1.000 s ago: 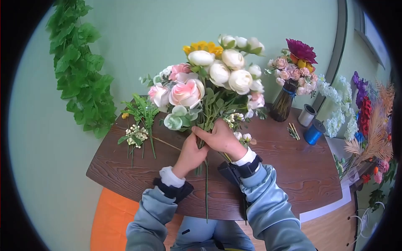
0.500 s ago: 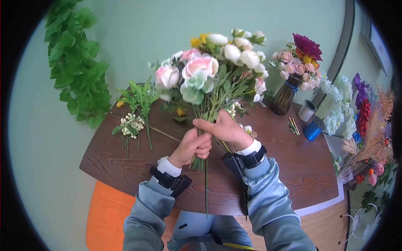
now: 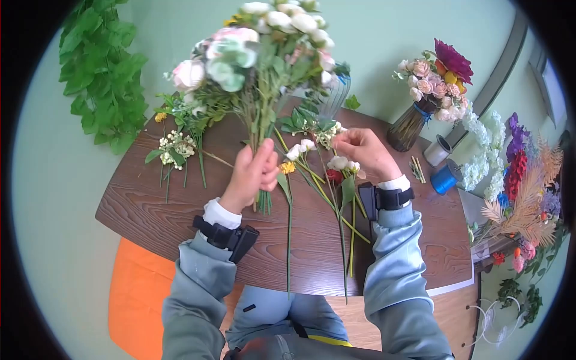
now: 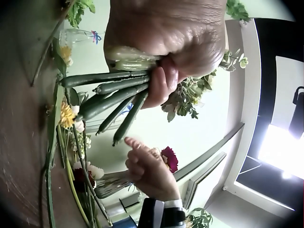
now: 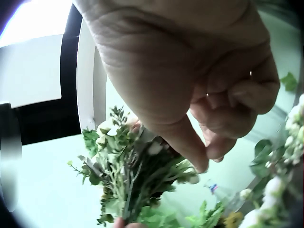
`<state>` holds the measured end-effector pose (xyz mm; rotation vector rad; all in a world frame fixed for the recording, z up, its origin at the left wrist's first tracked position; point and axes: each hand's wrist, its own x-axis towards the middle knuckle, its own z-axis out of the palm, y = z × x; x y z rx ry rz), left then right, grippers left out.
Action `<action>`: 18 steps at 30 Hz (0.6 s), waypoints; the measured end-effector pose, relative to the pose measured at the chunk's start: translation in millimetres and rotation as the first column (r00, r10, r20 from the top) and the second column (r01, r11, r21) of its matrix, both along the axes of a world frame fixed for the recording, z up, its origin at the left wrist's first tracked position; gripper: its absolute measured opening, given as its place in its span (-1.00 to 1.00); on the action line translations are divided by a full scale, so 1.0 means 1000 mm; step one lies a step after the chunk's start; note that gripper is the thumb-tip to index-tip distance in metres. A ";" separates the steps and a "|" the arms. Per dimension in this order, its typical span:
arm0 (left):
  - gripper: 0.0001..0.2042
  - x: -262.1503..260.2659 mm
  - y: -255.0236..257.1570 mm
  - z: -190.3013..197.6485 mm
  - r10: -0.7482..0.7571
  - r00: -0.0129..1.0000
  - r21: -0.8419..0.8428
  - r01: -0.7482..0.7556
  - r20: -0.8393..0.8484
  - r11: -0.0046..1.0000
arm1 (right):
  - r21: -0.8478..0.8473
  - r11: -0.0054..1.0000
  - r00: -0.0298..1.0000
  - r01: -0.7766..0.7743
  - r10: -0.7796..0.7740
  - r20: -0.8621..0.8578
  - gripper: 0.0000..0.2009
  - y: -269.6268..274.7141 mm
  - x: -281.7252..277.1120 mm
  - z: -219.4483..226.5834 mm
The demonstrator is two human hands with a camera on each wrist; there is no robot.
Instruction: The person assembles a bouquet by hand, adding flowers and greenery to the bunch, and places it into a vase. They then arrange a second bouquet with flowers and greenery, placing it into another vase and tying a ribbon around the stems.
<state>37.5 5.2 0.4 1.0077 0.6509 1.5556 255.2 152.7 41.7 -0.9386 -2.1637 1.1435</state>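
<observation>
We seem to be gathering stems: our left hand (image 3: 249, 175) grips the bouquet (image 3: 273, 69) above the tabletop (image 3: 318, 264). Our right hand (image 3: 366, 154), loosely curled and apparently empty, hovers right of the bouquet; choosing another calls for a light pinch.

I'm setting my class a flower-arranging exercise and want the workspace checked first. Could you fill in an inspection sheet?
Surface: dark wood-grain table, curved edge.
Job's things: mixed bouquet raised above the table; loose stems in front, some past the near edge; white berry sprig at the left.
Clutter: blue spool, grey spool and flower-filled vase at the right.
Hands: left hand grips the bouquet's stems; right hand, fingers bent, shows nothing held.
Cables: white looped cord beyond the table, lower right; purpose unclear.
Surroundings: green wall, hanging leaves.
</observation>
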 end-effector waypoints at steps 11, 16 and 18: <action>-0.77 -0.002 0.000 -0.002 0.046 0.999 -0.061 -0.045 0.020 0.997 | -0.020 0.984 0.693 -0.175 0.138 0.707 -0.75 -0.024 0.004 0.001; -0.77 -0.002 0.000 -0.003 0.034 0.999 -0.064 -0.033 0.016 0.997 | -0.054 0.977 0.680 -0.208 0.184 0.710 -0.77 -0.022 0.000 -0.010; -0.77 -0.002 0.000 -0.004 0.029 0.999 -0.082 -0.026 0.040 0.996 | -0.078 0.990 0.744 -0.118 0.140 0.653 -0.78 -0.026 0.004 0.006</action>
